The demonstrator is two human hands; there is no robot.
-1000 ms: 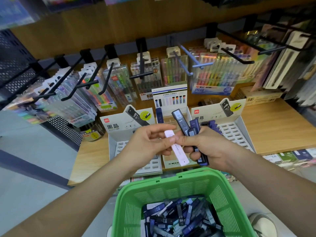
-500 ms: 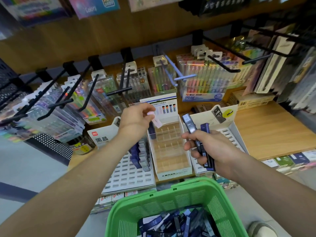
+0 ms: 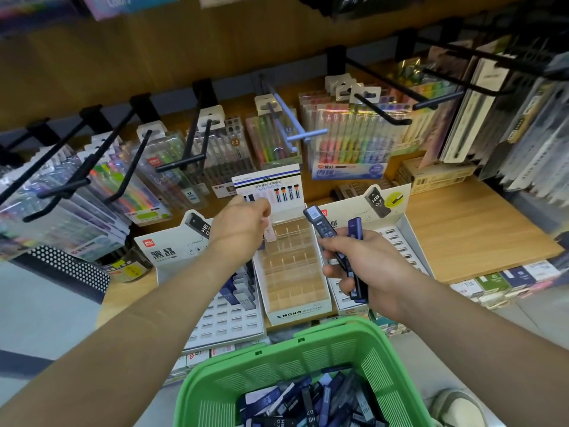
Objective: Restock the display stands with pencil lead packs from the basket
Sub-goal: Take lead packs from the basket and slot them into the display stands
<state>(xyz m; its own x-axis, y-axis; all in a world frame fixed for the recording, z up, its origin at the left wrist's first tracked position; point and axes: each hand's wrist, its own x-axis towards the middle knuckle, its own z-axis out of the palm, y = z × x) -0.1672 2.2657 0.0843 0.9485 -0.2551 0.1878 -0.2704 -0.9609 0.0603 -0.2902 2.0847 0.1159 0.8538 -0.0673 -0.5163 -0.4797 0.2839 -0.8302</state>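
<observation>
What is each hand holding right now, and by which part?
The left hand pinches a pale pink lead pack by its upper end. The right hand grips a few dark blue lead packs around their middles.

Left hand (image 3: 238,229) pinches pink pack (image 3: 270,234) over back row of MONO stand (image 3: 297,312); right hand (image 3: 368,266) grips dark packs (image 3: 325,229); green basket (image 3: 215,392) below holds loose packs (image 3: 308,400).

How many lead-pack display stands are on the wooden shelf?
3, side by side: left white stand, clear middle stand, right white stand behind the right hand gripping lead packs. No others visible.
</observation>
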